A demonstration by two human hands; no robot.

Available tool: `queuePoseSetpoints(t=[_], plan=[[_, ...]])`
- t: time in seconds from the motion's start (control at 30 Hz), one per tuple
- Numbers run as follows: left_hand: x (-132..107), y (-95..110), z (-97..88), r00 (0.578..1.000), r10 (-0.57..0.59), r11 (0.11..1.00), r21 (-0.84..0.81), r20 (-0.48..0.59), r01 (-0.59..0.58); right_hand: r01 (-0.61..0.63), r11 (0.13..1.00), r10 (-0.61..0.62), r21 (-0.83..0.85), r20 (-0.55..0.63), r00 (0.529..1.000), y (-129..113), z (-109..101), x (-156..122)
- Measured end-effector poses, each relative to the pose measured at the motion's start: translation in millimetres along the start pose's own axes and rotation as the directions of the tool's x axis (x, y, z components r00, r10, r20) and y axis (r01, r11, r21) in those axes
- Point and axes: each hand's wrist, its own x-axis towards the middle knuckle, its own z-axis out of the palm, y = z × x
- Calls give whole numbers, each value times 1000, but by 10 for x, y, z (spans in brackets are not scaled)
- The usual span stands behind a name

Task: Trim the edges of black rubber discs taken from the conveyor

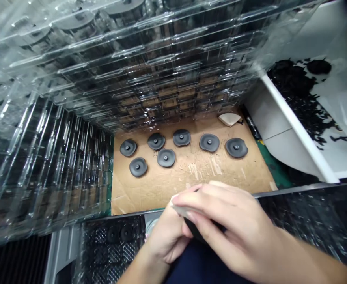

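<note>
My left hand (169,232) and my right hand (229,217) meet in front of my body, just before the cardboard's near edge. A black part (198,232) shows between them, gripped by my left hand; most of it is covered by fingers. The fingers of my right hand pinch a thin whitish pad (181,210) against it. Beyond the hands, several dark grey rounded discs with a small central hub, one of them a disc (166,158) nearest the middle, lie apart on the cardboard sheet (173,189).
Stacked clear plastic trays (150,63) rise at the back, with more trays (58,157) on the left. A white bin (297,122) of small black pieces stands right. A whitish wedge (229,118) and a black pen-like stick (250,124) lie nearby. Below left sits a tray (114,248) holding dark discs.
</note>
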Motion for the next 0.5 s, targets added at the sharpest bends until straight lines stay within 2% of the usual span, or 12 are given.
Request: queuePoseSetpoints(t=[0.07,0.13,0.2,0.27,0.3,0.37,0.43,0.5], plan=[[6,24,-24,996,77,997,-24,-41,-79,15,998,-18,-63,-43,999,-24,-10,-42],[14,81,-63,988,140,988,-62,-59,-144,0,997,-1,-79,-15,1000,-43,-32,-81],[19,133,-107,989,143,986,-85,-34,-146,-79,991,82,-108,22,996,-43,-61,-103],[19,154,-138,991,134,987,-90,-23,-136,-147,970,150,-193,4,989,-18,-81,-84],[17,153,-146,991,129,987,-92,-24,-131,-144,960,143,-239,-18,989,4,-82,-55],[7,136,-152,992,123,987,-104,-6,-123,-18,962,7,-273,-45,999,74,-74,35],[-9,115,-163,991,125,987,-110,49,-119,96,977,-107,-189,-52,993,181,-60,128],[-26,103,-196,983,139,983,-139,118,-123,24,996,-34,-91,-102,994,317,-44,162]])
